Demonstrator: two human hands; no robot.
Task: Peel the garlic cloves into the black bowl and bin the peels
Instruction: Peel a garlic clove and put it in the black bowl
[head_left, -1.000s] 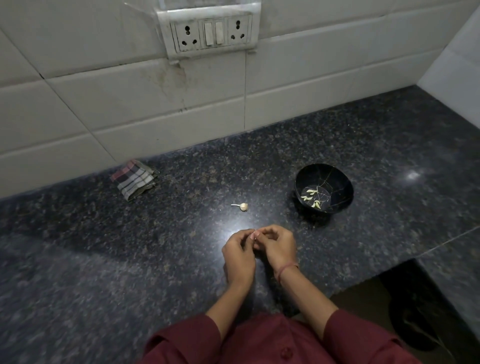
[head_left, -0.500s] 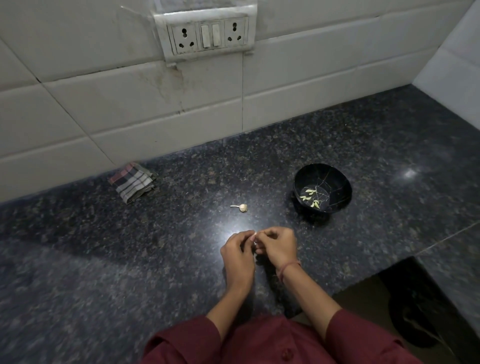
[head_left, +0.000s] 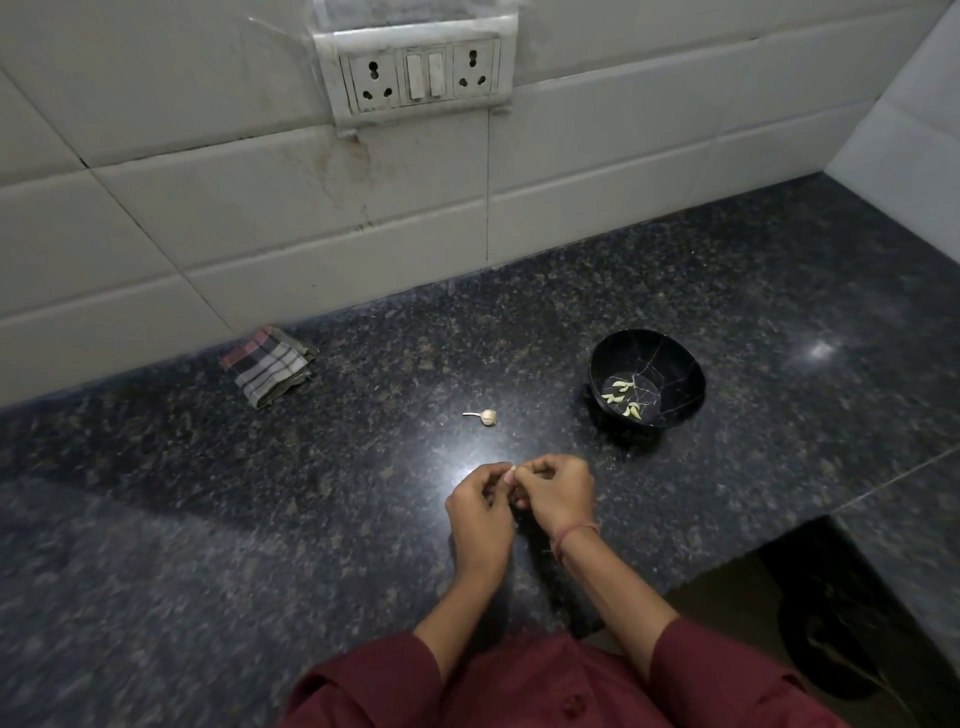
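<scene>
Pinching a small pale garlic clove (head_left: 511, 474) between the fingertips of both hands, the person holds it just above the dark speckled counter (head_left: 260, 519), near its front edge. Only a sliver of the clove shows, whitish, between the two thumbs; the rest is hidden by fingers. Left hand (head_left: 480, 512): fingers curled inward, tips on the clove. Right hand (head_left: 558, 499): fingers curled likewise, tips meeting the left's, a reddish thread at the wrist. Whether skin is still on the clove cannot be told. Black bowl (head_left: 675, 358) stands upright on the counter, beyond and to the right of the hands and apart from them; thin pale vein-like lines cross its inside. Several peeled cloves (head_left: 621, 397), pale yellow-green, lie at its bottom. A small garlic piece with a stalk (head_left: 485, 416) lies on the counter beyond the hands, left of the bowl. Folded checked cloth (head_left: 267, 365) sits by the tiled wall, far left. Versus the frames one second and half a second earlier: hands in the same spot with the same grip, bowl contents unchanged, stalked piece and cloth unmoved; only the view has shifted slightly.
</scene>
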